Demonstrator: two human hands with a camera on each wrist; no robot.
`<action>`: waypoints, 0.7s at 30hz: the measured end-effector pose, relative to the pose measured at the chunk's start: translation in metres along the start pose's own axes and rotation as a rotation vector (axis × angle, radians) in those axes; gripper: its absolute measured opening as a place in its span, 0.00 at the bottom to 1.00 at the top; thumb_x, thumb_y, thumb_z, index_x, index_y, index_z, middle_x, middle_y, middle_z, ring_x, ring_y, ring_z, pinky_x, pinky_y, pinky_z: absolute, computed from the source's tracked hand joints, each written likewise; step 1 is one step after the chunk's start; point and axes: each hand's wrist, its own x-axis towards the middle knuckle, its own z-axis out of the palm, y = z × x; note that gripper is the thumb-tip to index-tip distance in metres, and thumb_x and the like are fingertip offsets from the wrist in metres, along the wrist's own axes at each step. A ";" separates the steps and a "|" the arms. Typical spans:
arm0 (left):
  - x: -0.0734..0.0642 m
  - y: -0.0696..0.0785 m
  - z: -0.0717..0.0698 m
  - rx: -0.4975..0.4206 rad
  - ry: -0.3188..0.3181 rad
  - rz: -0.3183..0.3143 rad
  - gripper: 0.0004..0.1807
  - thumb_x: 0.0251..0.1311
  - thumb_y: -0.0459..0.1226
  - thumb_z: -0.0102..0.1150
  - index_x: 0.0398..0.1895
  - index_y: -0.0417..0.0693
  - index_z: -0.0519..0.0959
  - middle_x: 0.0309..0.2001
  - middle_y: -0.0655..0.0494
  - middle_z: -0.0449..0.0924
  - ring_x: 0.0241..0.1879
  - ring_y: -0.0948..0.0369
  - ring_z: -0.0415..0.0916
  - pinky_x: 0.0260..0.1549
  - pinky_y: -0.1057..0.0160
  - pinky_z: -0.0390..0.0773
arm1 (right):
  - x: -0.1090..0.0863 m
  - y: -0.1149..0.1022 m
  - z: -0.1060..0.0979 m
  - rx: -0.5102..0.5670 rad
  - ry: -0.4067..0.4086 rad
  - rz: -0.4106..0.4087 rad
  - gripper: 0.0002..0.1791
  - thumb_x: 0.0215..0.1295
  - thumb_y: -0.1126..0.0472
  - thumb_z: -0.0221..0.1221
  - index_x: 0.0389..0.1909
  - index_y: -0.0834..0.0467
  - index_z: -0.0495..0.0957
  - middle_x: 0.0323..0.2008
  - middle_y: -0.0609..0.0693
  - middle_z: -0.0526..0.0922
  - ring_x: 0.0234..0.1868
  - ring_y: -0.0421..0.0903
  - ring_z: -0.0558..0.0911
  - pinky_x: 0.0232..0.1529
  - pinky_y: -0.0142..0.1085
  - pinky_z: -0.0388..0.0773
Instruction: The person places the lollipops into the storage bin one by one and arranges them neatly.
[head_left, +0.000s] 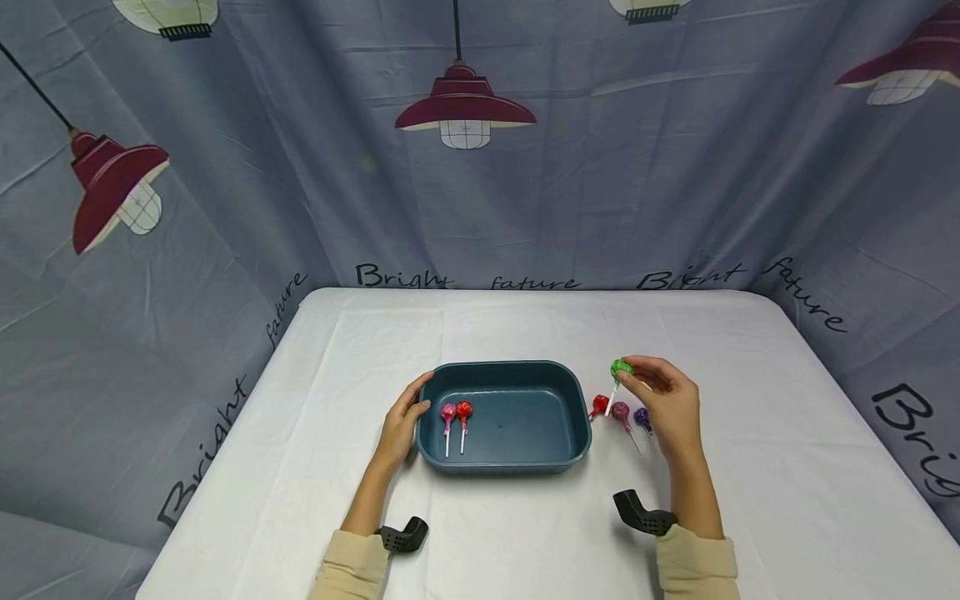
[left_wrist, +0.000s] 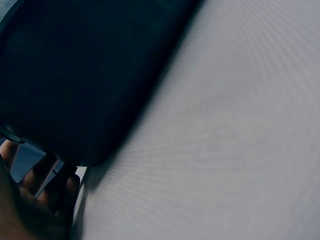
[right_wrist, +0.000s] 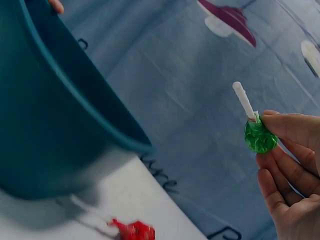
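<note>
A dark teal plastic bin [head_left: 510, 467] stands mid-table, with a pink lollipop [head_left: 448, 412] and a red lollipop [head_left: 464, 410] side by side in its left part. My left hand [head_left: 399, 422] grips the bin's left wall, thumb over the rim and fingers outside; in the left wrist view those fingers are dark. Between thumb and fingertips my right hand [head_left: 670, 406] pinches a green-wrapped lollipop [right_wrist: 260, 136] by its candy head, above the table right of the bin. In the head view its white stick hangs downward.
Right of the bin lie another red lollipop [head_left: 600, 404], a dark pink lollipop [head_left: 621, 411] and a purple lollipop [head_left: 642, 417], partly behind the right hand. A white cloth covers the table [head_left: 510, 533]. Printed grey-blue curtains [head_left: 600, 183] hang around it.
</note>
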 end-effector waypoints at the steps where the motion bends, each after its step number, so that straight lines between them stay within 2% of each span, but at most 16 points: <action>1: 0.000 0.000 0.000 0.002 0.000 0.001 0.24 0.65 0.29 0.44 0.65 0.45 0.66 0.65 0.52 0.62 0.66 0.59 0.54 0.63 0.61 0.53 | 0.001 0.000 0.003 -0.001 -0.012 -0.007 0.19 0.51 0.55 0.67 0.46 0.50 0.81 0.45 0.50 0.80 0.45 0.47 0.78 0.48 0.29 0.74; 4: 0.000 0.000 -0.001 0.001 -0.004 0.001 0.24 0.65 0.29 0.44 0.65 0.44 0.65 0.65 0.52 0.62 0.66 0.59 0.54 0.64 0.58 0.52 | 0.004 0.003 0.014 -0.006 -0.049 -0.042 0.19 0.51 0.54 0.68 0.46 0.48 0.81 0.44 0.48 0.81 0.44 0.46 0.78 0.50 0.31 0.72; 7: 0.000 0.000 -0.001 -0.007 -0.007 -0.002 0.24 0.65 0.30 0.44 0.65 0.44 0.65 0.66 0.52 0.62 0.66 0.59 0.54 0.63 0.60 0.52 | 0.006 -0.002 0.027 0.005 -0.092 -0.077 0.18 0.51 0.57 0.68 0.46 0.50 0.81 0.43 0.49 0.81 0.44 0.45 0.78 0.52 0.31 0.71; 11: 0.000 0.001 -0.001 -0.012 -0.005 -0.002 0.24 0.65 0.29 0.44 0.65 0.43 0.65 0.65 0.52 0.62 0.66 0.59 0.54 0.63 0.66 0.53 | -0.006 -0.074 0.049 0.000 -0.165 -0.028 0.17 0.53 0.61 0.66 0.45 0.58 0.80 0.42 0.54 0.81 0.44 0.45 0.78 0.53 0.33 0.70; 14: 0.000 0.001 -0.001 -0.006 -0.001 0.001 0.24 0.65 0.29 0.44 0.65 0.43 0.65 0.65 0.52 0.62 0.66 0.59 0.54 0.63 0.64 0.53 | -0.017 -0.127 0.065 -0.005 -0.223 0.014 0.16 0.54 0.62 0.66 0.43 0.63 0.80 0.42 0.57 0.80 0.43 0.44 0.77 0.53 0.35 0.70; 17: 0.000 0.002 -0.001 -0.004 0.000 0.002 0.24 0.65 0.29 0.44 0.65 0.43 0.65 0.65 0.52 0.62 0.66 0.59 0.54 0.64 0.60 0.52 | -0.020 -0.133 0.078 -0.008 -0.263 0.026 0.15 0.54 0.61 0.65 0.43 0.62 0.80 0.41 0.55 0.81 0.42 0.43 0.77 0.52 0.34 0.70; 21: 0.000 0.002 -0.001 -0.004 -0.001 0.002 0.24 0.65 0.29 0.44 0.65 0.43 0.65 0.65 0.52 0.62 0.66 0.59 0.54 0.64 0.58 0.51 | -0.023 -0.127 0.096 -0.054 -0.297 0.055 0.15 0.55 0.59 0.65 0.42 0.61 0.80 0.41 0.54 0.81 0.42 0.45 0.78 0.50 0.38 0.72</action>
